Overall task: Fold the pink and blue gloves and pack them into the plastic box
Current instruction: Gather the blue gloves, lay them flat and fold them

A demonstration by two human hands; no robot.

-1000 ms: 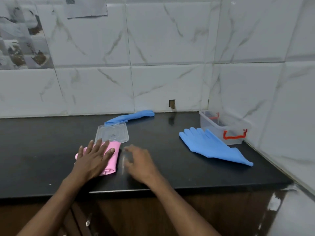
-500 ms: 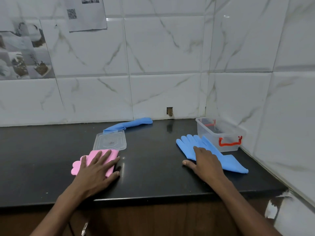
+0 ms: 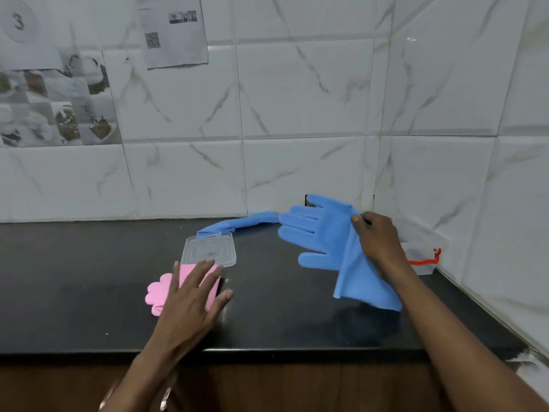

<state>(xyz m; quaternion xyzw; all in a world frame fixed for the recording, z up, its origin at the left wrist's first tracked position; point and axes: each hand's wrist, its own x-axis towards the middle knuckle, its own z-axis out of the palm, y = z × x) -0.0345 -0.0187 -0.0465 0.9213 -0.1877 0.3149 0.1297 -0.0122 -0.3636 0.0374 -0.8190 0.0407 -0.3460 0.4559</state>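
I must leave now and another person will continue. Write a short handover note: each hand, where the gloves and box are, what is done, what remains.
Left hand: flat, pressing the folded pink glove on the counter.
Right hand: pinching a blue glove, lifted off the counter, not folded.
Second blue glove: lies unfolded by the back wall, behind the clear lid.
Plastic box: open, far right corner; contents unclear.
Done: pink folded. Left: fold both blue gloves, pack everything into the box.

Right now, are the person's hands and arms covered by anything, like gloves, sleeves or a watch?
No. Both the left hand and the right hand are bare, with no gloves on. Both forearms are bare too: no sleeves reach into view, and no watch, band or ring shows. The fingers are uncovered, nails short.
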